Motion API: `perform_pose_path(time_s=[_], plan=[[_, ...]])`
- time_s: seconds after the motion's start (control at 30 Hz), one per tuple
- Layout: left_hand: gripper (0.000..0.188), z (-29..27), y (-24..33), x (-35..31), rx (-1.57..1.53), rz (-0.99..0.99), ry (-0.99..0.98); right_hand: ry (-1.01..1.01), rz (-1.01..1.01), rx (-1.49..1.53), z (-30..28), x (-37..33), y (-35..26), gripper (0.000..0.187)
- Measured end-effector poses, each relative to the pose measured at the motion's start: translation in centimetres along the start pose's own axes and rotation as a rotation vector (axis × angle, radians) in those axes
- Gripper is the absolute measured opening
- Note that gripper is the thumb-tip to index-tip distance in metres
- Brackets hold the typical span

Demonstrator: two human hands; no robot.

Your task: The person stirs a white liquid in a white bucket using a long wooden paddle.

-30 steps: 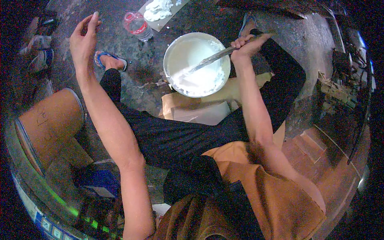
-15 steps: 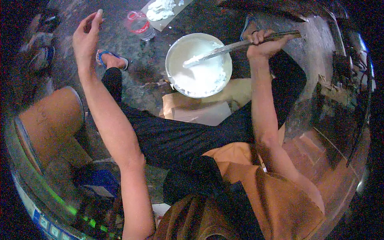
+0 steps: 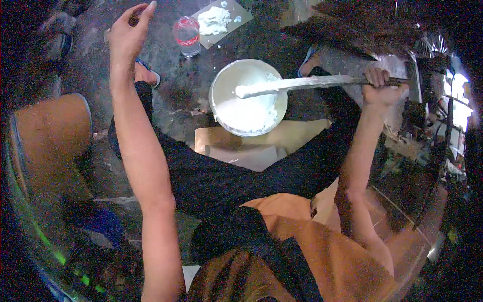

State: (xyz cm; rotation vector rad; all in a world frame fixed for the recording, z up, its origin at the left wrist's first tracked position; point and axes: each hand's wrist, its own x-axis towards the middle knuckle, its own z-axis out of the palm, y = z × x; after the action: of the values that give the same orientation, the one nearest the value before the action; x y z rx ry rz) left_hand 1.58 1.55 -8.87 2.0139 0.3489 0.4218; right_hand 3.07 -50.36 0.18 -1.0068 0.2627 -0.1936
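Black trousers spread wide across the near side, and just past them there's a tan, flat sheet, partly hidden by the thighs and the round white bucket. Look into that bucket: a thick, bright white mass fills the lower part, clumps cling to the right inner wall, and the glare swallows the surface detail. Over the mouth comes the long, slim stick, its bucket end caked in white paste, blunt and lumpy, the far end darker and bare. Its tip sits over the bucket's middle; whether it touches the paste, I can't tell. The right hand has its fingers wrapped tight around that darker end, well out to the right! Over on the left, the left hand is raised and empty, fingers curled, thumb apart, its top almost at the edge of view. Beyond the bucket stands a clear bottle with a red band, contents hard to make out, and just beside it a flat grey-brown board carrying a crumbly white heap. Away to the right, the clutter blurs into darkness.
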Motion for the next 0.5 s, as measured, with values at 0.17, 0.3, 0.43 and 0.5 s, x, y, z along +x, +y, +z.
perform_pose_path(time_s=[0.17, 0.3, 0.43, 0.5], plan=[[0.049, -0.7, 0.9, -1.3, 0.117, -0.024, 0.092, -0.134, 0.017, 0.035, -2.1, 2.7, -3.4, 0.073], [0.051, -1.4, 1.8, -1.8, 0.059, -0.043, 0.169, -0.254, 0.017, 0.092, -0.2, 5.3, -7.2, 0.069], [0.05, -1.8, 3.7, -2.5, -0.027, -0.139, 0.187, -0.409, -0.124, 0.033, 6.5, 10.8, -8.5, 0.071], [0.045, -2.6, 3.2, -2.7, -0.074, -0.085, 0.233, 0.184, -0.405, -0.22, 16.0, 9.3, -2.3, 0.074]])
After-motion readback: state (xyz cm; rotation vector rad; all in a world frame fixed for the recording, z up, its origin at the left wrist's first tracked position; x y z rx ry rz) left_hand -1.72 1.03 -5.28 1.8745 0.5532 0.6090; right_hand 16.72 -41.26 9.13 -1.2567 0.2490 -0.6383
